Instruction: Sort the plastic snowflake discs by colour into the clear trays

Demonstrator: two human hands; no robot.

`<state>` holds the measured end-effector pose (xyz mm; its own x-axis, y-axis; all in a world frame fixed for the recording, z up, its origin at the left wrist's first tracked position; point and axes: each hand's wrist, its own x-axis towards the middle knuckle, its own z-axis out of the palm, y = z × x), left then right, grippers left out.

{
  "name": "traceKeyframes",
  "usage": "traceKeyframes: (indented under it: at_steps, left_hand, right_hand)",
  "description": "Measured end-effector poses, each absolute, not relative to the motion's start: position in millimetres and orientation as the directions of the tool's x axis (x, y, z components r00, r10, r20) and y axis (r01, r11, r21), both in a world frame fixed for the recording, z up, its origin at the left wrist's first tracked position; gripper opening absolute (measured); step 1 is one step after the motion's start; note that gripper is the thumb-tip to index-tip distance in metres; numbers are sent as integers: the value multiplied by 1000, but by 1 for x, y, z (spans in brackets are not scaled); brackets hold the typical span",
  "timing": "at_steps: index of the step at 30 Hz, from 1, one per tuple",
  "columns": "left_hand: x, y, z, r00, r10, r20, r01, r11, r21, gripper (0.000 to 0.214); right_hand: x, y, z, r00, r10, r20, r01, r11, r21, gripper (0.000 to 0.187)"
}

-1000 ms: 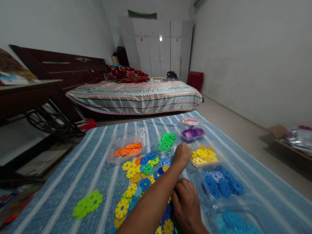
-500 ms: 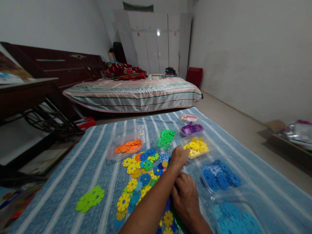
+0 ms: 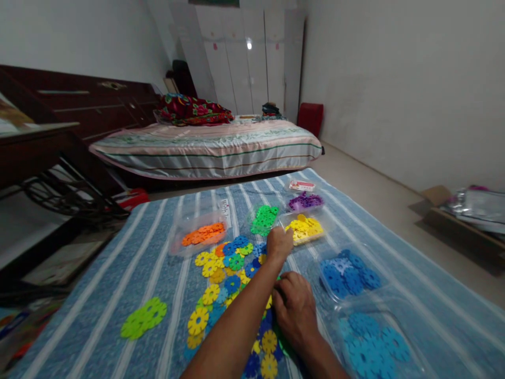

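My left hand [image 3: 280, 244] reaches across the pile to the near-left edge of a clear plastic container [image 3: 311, 240] of yellow discs [image 3: 304, 227]. Its fingers close around the container's rim, partly hidden behind the hand. Nearer to me, my right hand [image 3: 295, 305] rests at the right side of a mixed pile of notched snowflake discs [image 3: 211, 293] in yellow, blues, green and orange. The right fingers are curled inward; what they hold, if anything, is hidden. My left forearm covers part of the pile.
Other clear containers hold orange discs [image 3: 203, 233], green discs [image 3: 264, 219], purple discs [image 3: 305, 201], blue discs [image 3: 349, 272] and light-blue discs [image 3: 373, 345]. Several lime discs [image 3: 144, 318] lie apart at left on the striped cloth [image 3: 98, 295]. Beyond stands a bed [image 3: 213, 152].
The yellow-disc container has shifted a little left, along with my left hand at its edge. My right hand stays beside the pile. The whole view has also shifted slightly.
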<state>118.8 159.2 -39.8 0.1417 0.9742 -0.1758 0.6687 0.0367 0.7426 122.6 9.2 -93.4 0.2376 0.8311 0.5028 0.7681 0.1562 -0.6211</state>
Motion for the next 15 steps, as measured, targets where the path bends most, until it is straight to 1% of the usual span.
traceKeyframes:
  at_steps: [4, 6, 7, 9, 12, 15]
  left_hand:
    - [110, 142, -34, 99, 963, -252, 600, 144, 787, 39]
    - [103, 132, -29, 161, 944, -288, 624, 129, 771, 42]
    - [100, 127, -26, 214, 933, -288, 655, 82, 751, 42]
    - [97, 118, -19, 334, 909, -247, 713, -72, 698, 40]
    - [105, 107, -9, 511, 838, -189, 736, -313, 600, 37]
    - [121, 99, -8, 604, 772, -197, 728, -434, 531, 35]
  right_hand:
    - [126, 12, -97, 208, 835, 509, 777, 176, -605, 15]
    - [127, 12, -98, 203, 835, 511, 773, 184, -607, 16]
    - [127, 12, -99, 205, 837, 508, 770, 182, -611, 17]
    - [127, 12, -100, 214, 838, 502, 768, 174, -617, 20]
    - [123, 12, -101, 247, 822, 513, 779, 146, -609, 32]
    - [119, 13, -104, 268, 794, 546, 795, 138, -590, 39]
